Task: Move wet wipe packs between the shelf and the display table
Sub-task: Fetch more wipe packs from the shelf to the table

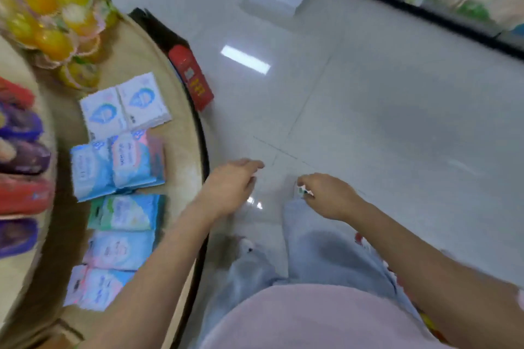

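1. Pale blue and pink soft plastic wet wipe packs (117, 164) lie in a row on the round wooden display table (133, 54), near its dark rim.
2. The left hand (231, 187) hangs loose-fingered and empty over the grey tiled floor (368, 122), just beside the table.
3. The right hand (326, 195) has curled fingers; blur hides whether it grips anything.
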Action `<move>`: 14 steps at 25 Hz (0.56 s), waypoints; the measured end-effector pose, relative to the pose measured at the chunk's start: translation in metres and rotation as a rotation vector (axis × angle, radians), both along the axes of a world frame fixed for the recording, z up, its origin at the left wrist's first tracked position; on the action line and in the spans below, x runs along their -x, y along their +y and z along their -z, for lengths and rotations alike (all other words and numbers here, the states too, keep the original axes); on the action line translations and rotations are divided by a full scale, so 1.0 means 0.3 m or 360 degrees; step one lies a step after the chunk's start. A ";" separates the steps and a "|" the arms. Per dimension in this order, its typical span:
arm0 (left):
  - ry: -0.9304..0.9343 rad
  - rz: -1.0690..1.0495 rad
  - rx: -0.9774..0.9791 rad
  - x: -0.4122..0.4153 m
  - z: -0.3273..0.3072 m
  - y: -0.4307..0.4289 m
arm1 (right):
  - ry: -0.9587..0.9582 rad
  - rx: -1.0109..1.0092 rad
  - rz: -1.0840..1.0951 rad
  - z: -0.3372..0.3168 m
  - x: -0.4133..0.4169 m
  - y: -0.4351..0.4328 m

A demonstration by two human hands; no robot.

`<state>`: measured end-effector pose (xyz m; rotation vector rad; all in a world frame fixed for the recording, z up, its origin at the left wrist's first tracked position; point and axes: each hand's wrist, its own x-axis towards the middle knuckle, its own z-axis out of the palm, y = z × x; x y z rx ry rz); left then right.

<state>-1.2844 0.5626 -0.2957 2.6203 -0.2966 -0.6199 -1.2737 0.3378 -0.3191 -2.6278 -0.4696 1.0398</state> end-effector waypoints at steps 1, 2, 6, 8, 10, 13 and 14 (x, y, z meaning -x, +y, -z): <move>0.0007 0.0114 -0.0007 -0.073 -0.001 -0.078 | 0.0009 -0.0009 0.0117 0.002 -0.028 -0.085; 0.0028 0.0216 -0.0017 -0.138 0.010 -0.152 | 0.0027 -0.0035 0.0238 0.004 -0.058 -0.169; 0.0075 0.0447 -0.0081 -0.413 0.036 -0.467 | 0.0063 -0.0042 0.0566 -0.037 -0.241 -0.515; 0.0057 0.0531 -0.0070 -0.534 0.028 -0.623 | -0.0007 -0.0026 0.0636 -0.078 -0.384 -0.668; 0.0086 0.0653 -0.0069 -0.646 0.006 -0.749 | -0.0133 -0.0037 0.0699 -0.128 -0.548 -0.787; 0.0108 0.0746 -0.0054 -0.851 -0.007 -0.894 | -0.0308 -0.0109 0.0833 -0.194 -0.799 -0.929; 0.0102 0.0748 -0.0047 -0.926 -0.003 -0.933 | -0.0338 -0.0126 0.0869 -0.202 -0.873 -0.970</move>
